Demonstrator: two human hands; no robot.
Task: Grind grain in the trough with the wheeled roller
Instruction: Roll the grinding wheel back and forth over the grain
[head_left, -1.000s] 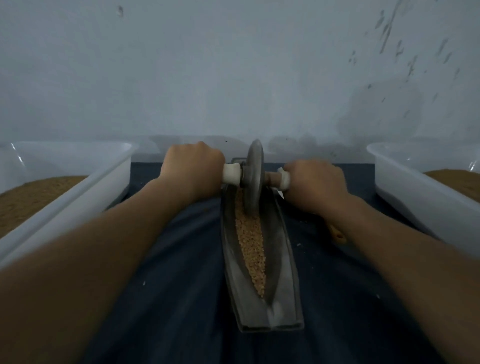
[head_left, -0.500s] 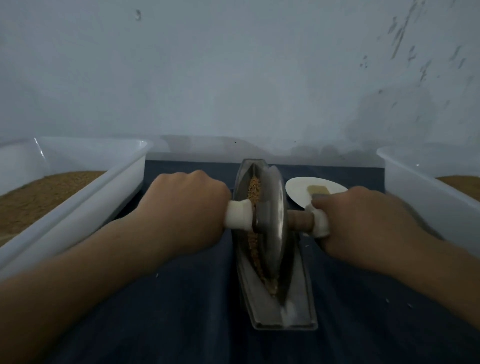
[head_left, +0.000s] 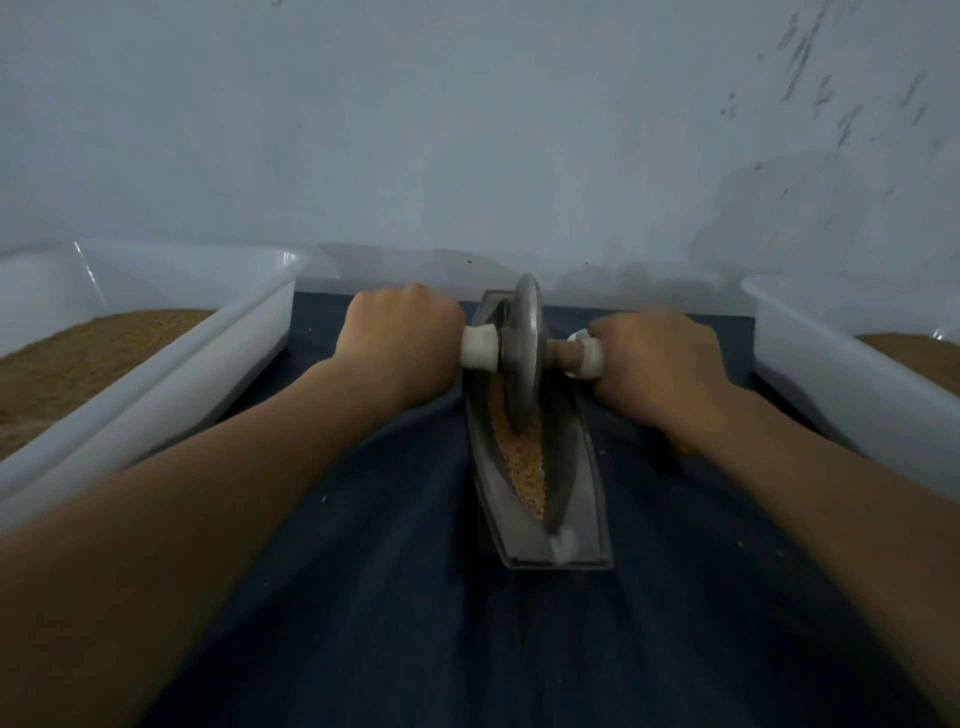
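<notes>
A narrow grey metal trough (head_left: 582, 483) lies lengthwise on the dark cloth, with tan grain (head_left: 524, 462) along its groove. The wheeled roller (head_left: 524, 353), a grey metal disc on an axle with white handle ends, stands upright in the far half of the trough. My left hand (head_left: 400, 348) grips the left handle and my right hand (head_left: 660, 364) grips the right handle. Both fists hide most of the handles. The wheel's lower edge sits in the grain.
A white plastic tub (head_left: 171, 374) holding brown ground material stands at the left, and another white tub (head_left: 831, 374) stands at the right. A pale wall rises just behind the trough. Dark blue cloth (head_left: 467, 623) covers the surface, with a few spilled grains.
The roller has rolled away from me, from the trough's near-middle to its far half. Both arms have stretched forward, and my right hand now covers the small white dish.
</notes>
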